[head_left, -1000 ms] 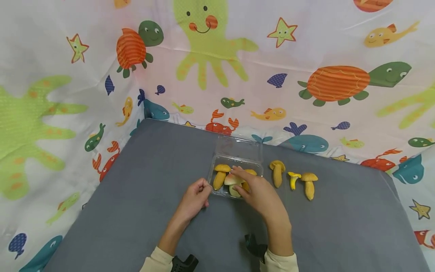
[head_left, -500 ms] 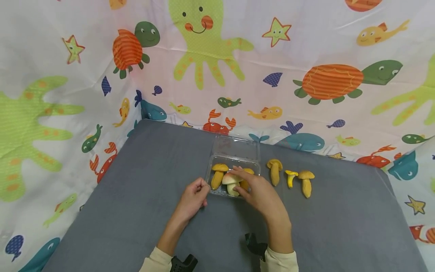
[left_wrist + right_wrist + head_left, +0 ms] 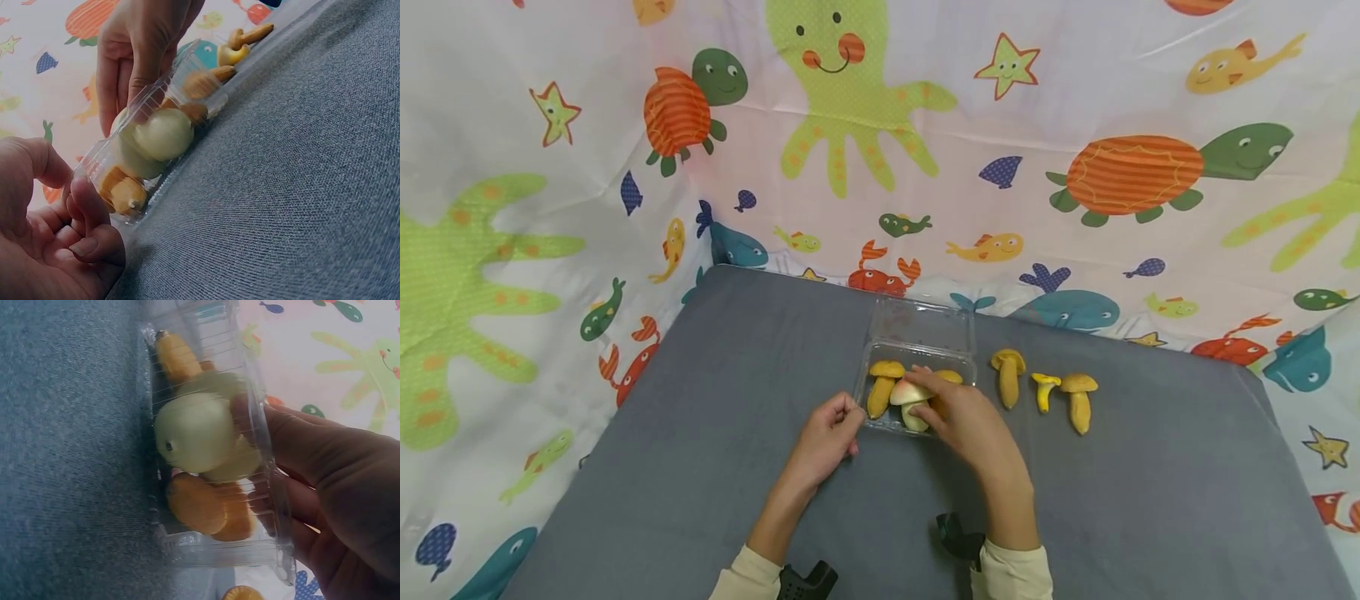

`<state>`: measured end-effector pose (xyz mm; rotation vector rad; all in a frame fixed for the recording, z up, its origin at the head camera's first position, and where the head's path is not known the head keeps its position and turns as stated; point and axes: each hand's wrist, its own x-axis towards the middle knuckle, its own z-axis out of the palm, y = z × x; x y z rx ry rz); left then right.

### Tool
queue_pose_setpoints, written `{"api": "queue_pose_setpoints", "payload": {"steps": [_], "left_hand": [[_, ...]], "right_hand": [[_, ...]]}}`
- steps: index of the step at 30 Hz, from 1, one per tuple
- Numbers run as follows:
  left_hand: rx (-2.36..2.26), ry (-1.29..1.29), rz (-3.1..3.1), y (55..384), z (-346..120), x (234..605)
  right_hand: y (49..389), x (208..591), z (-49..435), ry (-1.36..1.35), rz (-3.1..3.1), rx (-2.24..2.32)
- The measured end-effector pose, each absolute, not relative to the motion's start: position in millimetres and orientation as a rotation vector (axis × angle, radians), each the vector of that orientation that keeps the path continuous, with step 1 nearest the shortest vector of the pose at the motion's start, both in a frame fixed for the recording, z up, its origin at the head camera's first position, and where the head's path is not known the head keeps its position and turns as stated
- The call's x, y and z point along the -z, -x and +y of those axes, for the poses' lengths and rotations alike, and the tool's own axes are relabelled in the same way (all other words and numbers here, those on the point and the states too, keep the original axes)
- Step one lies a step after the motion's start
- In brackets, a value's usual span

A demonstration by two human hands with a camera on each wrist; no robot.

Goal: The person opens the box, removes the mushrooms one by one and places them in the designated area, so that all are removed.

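Observation:
A clear plastic container (image 3: 209, 553) stands on the grey cloth, its lid (image 3: 925, 325) folded open towards the back. My left hand (image 3: 829, 437) pinches the container's front left corner between thumb and fingers. Inside it, my right hand (image 3: 973, 425) holds a pale mushroom (image 3: 912, 417) with a faint pink cap, fingers over the cap and thumb by the stem. A yellow-brown mushroom (image 3: 880, 396) lies to the left of the pale one. Another yellow-brown mushroom (image 3: 951, 377) is on the right, partly hidden by my right hand.
To the right of the container, a brown-capped mushroom (image 3: 1008, 377), a small yellow mushroom (image 3: 1044, 392) and a tan mushroom (image 3: 1079, 404) lie in a row on the grey cloth (image 3: 737, 350). A patterned sea-animal curtain (image 3: 925, 125) hangs behind and at the sides.
The head view has shifted slightly. My right hand stays on the pale mushroom with only a small shift of its fingers; my left hand keeps its place at the container's corner.

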<state>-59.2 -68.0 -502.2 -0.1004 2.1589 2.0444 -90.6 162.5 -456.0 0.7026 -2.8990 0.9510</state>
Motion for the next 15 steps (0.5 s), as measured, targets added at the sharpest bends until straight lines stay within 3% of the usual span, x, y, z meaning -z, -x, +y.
{"api": "queue_pose_setpoints", "payload": {"steps": [15], "left_hand": [[-2.040, 0.109, 2.160, 60.0, -66.5, 501.0]], "right_hand": [[91.4, 457.9, 167.1, -0.629, -2.884, -0.885]]}}
